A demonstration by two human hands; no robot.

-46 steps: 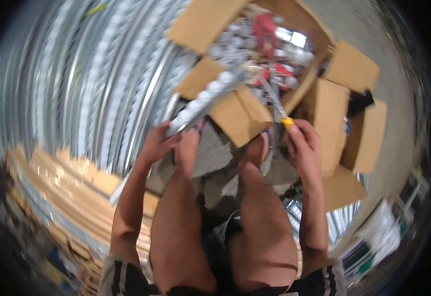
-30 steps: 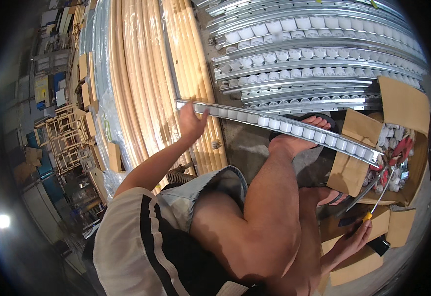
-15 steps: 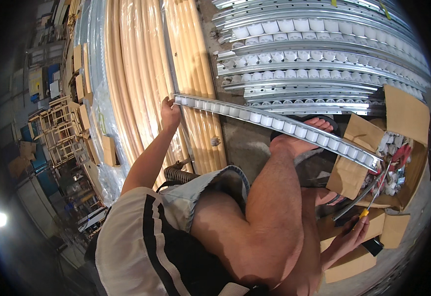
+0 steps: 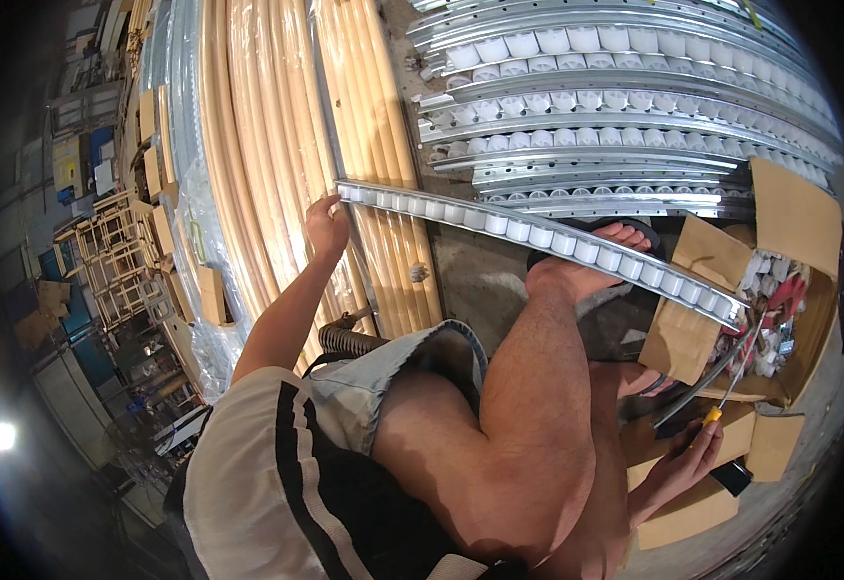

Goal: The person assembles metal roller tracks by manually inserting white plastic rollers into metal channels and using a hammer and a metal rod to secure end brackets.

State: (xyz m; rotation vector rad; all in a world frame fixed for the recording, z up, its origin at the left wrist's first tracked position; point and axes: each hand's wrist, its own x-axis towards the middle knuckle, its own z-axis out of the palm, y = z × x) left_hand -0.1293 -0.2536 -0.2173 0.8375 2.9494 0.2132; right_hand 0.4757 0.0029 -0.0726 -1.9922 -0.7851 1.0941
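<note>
A long metal roller track (image 4: pixel 538 234) with a row of white rollers slants across my view from upper left to lower right. My left hand (image 4: pixel 327 230) is closed on its far left end. The other end lies over the flap of an open cardboard box (image 4: pixel 797 372). Low on the right, my right hand (image 4: pixel 689 466) grips a screwdriver (image 4: pixel 713 416) by its yellow handle. Its thin shaft points up toward the track's right end; whether the tip touches the track I cannot tell. Small white and red pieces (image 4: pixel 774 338) fill the box.
Several more roller tracks (image 4: pixel 586 140) lie side by side at the far right. Plastic-wrapped tan pipes (image 4: pixel 272 145) run along the left. My bent leg (image 4: pixel 538 396) and sandalled foot (image 4: pixel 591 269) are under the track. A dark curved strip (image 4: pixel 697 389) leans by the box.
The whole view has shifted very slightly. Both hands keep their holds, and the track stays almost where it was.
</note>
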